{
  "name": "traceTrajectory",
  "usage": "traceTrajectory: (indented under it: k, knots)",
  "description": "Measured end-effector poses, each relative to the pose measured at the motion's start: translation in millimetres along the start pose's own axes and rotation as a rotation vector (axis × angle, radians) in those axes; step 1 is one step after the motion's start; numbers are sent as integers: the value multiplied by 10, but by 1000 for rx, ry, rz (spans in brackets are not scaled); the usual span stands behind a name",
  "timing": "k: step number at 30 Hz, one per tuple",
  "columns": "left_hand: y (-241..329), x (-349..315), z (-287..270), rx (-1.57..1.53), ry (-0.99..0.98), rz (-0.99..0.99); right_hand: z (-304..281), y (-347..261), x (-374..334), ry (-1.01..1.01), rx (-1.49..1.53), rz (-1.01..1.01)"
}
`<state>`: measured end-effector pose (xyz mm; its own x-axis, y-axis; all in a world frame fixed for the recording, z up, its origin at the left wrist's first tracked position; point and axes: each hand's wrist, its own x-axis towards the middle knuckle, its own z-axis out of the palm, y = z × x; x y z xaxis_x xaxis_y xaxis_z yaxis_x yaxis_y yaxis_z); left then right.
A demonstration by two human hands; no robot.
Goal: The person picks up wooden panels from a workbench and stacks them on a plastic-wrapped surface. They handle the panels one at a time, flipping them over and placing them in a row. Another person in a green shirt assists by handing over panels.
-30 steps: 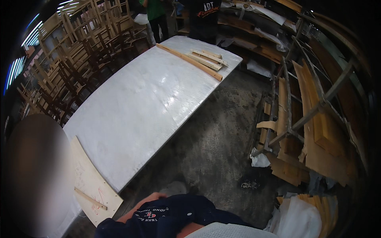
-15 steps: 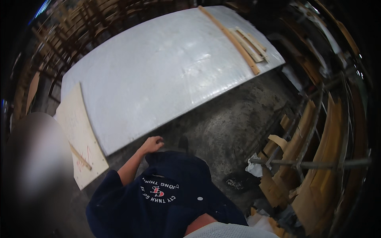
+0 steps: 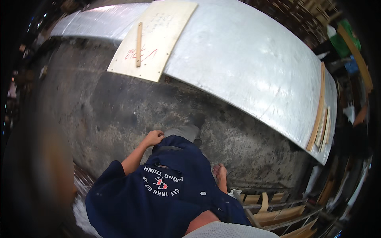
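Observation:
My left hand (image 3: 154,138) hangs in front of my dark blue shirt, beside my grey trouser leg. Its fingers are loosely curled in, and nothing shows in them. My right hand (image 3: 219,171) hangs by my other side with its fingers a little apart, holding nothing. Ahead stretches a long silver-covered table (image 3: 246,59); neither hand touches it. A pale wooden board (image 3: 168,33) with red marks lies across its left part and juts past the near edge. On that board rests a short wooden strip (image 3: 139,43).
One long wooden strip (image 3: 318,107) and several shorter strips (image 3: 324,127) lie at the table's right end. A rack with wood pieces (image 3: 278,215) stands at lower right. Another person's forearm (image 3: 360,115) seems to show at far right. Dark concrete floor (image 3: 107,103) surrounds my feet.
My view has turned left, so the table and board now sit further right. My right hand has come into view. The left hand stays low, still curled.

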<state>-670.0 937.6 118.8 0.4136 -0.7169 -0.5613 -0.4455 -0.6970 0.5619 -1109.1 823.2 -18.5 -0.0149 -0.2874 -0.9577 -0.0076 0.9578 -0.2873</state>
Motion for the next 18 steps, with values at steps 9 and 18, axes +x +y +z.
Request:
traceTrajectory:
  k: [9, 18]
  knots:
    - [136, 255, -1230, -109, 464, 48, 1641, -1126, -387, -255, -232, -370]
    - [-661, 1456, -2660, -53, 555, 235, 3820, -1265, -757, -268, -325, -596]
